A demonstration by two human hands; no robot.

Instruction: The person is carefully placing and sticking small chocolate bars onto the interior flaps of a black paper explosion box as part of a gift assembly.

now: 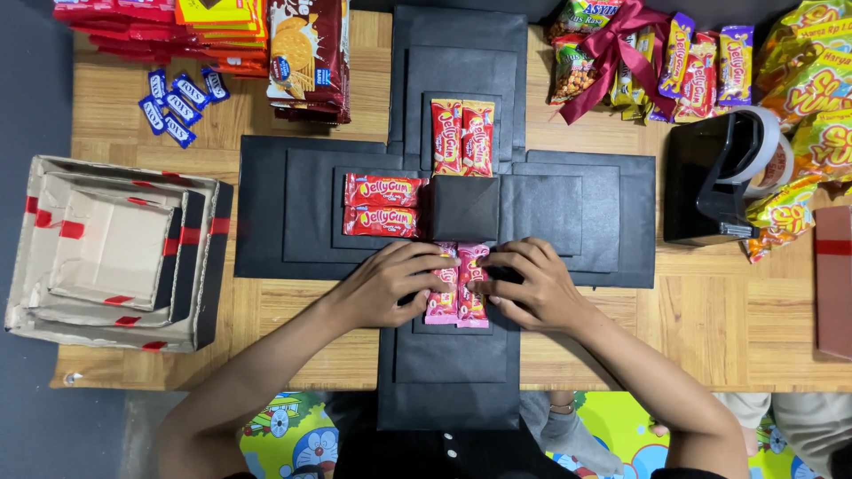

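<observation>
A wooden surface (710,328) runs wide beneath everything, and spread flat across it is a black cross-shaped unfolded box (586,217), its layered flaps stepping inward to a small closed black cube (464,208) that sits just beyond both hands. Well off to the left of the left hand stands a nest of open cardboard trays (106,253) marked with red tape. Far to the right of the right hand rests a black tape dispenser (719,177), with yellow snack bags (812,80) heaped just past it. Further out from the hands, a bundle of snacks tied with a dark red ribbon (617,44) lies up on the right, and a dark red biscuit packet (306,53) and a few small blue candies (177,98) lie up on the left.

The left hand (386,284) and the right hand (532,284) lie side by side on the near flap, fingers curled down and pressing on a pair of pink candy packets (457,297) that sit between them; each grip is closed lightly against the packets rather than lifting them. Just beyond the left hand, two red candy packets (383,205) lie crosswise on the left flap. Two more upright red packets (462,136) sit on the far flap, past the cube.
</observation>
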